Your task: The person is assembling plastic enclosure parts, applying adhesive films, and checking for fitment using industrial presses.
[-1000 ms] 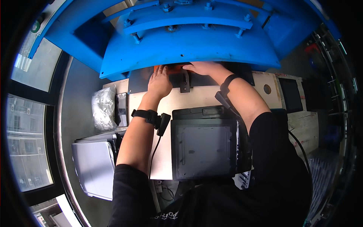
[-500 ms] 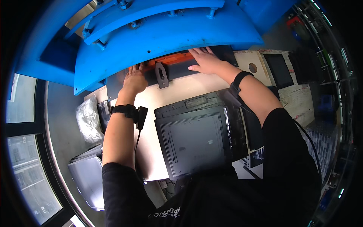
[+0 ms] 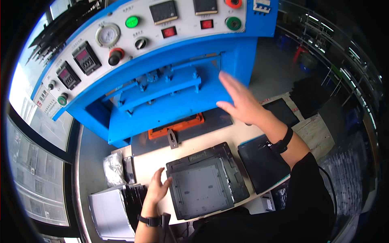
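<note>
- Two bare hands held nothing: the right hand [image 3: 245, 106] was raised, slightly blurred, fingers straight and thumb apart; the left hand [image 3: 158, 187] was loosely curved and released.
- Left fingertips hovered at the left side of a stack of dark grey, ribbed plastic panels [image 3: 198, 188]; whether they touched it I could not tell.
- That stack lay near the middle of the near edge of the pale, smooth wooden bench [image 3: 148, 162], probably for easy reach from where the person stood.
- An orange, long rectangular frame [image 3: 184, 125] with a dark inset sat at the far edge, on a flat dark plate [image 3: 219, 120] below the blue painted metal press [image 3: 162, 97].
- A grey, slotted metal clamp [image 3: 173, 139] with a tapered tip pointed at the frame, presumably set there to keep it from sliding.
- More thin black sheets [image 3: 259, 162] lay toward the bench's near right corner, apparently kept separate from the stack.
- Crumpled, shiny clear plastic [image 3: 114, 168] rested by the left edge; smooth, pale grey panels [image 3: 111, 212] were piled beyond the near left corner, perhaps to leave working room.
</note>
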Available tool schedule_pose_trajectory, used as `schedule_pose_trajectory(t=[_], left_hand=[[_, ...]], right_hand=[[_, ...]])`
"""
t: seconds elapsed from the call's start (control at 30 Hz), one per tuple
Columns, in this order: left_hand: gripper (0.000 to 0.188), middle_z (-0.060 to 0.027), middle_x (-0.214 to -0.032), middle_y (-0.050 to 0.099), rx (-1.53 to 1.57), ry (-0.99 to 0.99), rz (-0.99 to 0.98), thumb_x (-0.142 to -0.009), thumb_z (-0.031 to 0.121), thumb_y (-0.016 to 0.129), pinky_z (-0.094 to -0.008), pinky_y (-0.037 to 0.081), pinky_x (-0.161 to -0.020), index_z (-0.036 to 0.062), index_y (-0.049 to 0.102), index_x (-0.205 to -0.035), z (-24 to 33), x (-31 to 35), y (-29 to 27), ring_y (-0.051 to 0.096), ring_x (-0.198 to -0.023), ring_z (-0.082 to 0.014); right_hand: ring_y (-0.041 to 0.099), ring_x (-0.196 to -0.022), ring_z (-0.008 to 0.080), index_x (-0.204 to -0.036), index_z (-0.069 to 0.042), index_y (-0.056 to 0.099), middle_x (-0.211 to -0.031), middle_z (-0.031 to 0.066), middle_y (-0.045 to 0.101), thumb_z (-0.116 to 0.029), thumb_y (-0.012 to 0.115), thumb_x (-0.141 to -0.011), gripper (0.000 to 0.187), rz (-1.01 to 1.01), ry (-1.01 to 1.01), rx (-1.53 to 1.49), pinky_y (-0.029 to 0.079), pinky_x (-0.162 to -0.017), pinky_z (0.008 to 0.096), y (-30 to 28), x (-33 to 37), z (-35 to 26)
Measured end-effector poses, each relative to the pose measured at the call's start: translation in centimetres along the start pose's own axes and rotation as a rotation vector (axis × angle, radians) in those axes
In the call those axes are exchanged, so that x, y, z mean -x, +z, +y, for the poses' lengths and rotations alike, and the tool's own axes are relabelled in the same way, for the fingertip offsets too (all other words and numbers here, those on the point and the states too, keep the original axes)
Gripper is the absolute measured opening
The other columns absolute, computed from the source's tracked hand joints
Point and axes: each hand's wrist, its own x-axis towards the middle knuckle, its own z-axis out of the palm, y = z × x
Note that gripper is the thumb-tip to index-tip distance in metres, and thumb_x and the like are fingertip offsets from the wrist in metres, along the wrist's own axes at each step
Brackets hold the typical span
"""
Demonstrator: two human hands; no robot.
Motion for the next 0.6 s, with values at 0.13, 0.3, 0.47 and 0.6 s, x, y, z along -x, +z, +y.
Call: schedule_pose_trajectory(t=[0.13,0.3,0.47,0.6], left_hand=[[0.062,-0.0285,-0.130,0.048,0.142,-0.432,0.146,-0.083,0.023,0.067,-0.0375,0.045,-0.093,-0.0016,0.040,-0.133,-2.9,6.8,2.9,0.054,-0.114,-0.0343],[0.061,-0.0255,-0.118,0.055,0.433,-0.541,0.098,-0.086,0.021,0.064,-0.0354,0.046,-0.090,-0.0071,0.036,-0.133,-3.7,6.5,6.5,0.057,-0.107,-0.0288],[0.035,-0.0128,-0.087,0.064,0.433,-0.522,0.235,-0.085,0.017,0.066,-0.0294,0.048,-0.069,-0.0081,0.059,-0.108,-4.6,7.2,6.7,0.059,-0.077,-0.0170],[0.021,-0.0088,-0.081,0.062,0.563,-0.506,0.242,-0.087,0.013,0.063,-0.0273,0.047,-0.066,-0.0068,0.059,-0.093,-2.7,7.2,5.4,0.057,-0.072,-0.0140]], right_hand=[[0.024,-0.138,0.0354,-0.142,0.005,0.024,-0.147,0.0240,0.026,-0.041,0.060,-0.088,0.080,0.420,-0.181,0.300,0.022,-0.113,0.0433,-5.7,-5.2,-1.5],[0.023,-0.139,0.0352,-0.142,0.008,0.019,-0.147,0.0258,0.026,-0.054,0.052,-0.088,0.088,0.394,-0.127,0.652,0.018,-0.115,0.0428,-7.0,-9.8,2.6],[0.022,-0.139,0.0386,-0.143,0.006,0.018,-0.147,0.0286,0.023,-0.042,0.062,-0.086,0.086,0.345,-0.230,0.113,0.019,-0.114,0.0445,-6.3,-4.3,-3.3],[0.021,-0.139,0.0372,-0.142,0.006,0.022,-0.148,0.0265,0.022,-0.040,0.061,-0.087,0.081,0.355,-0.165,0.303,0.017,-0.115,0.0447,-8.1,-2.9,-1.4]])
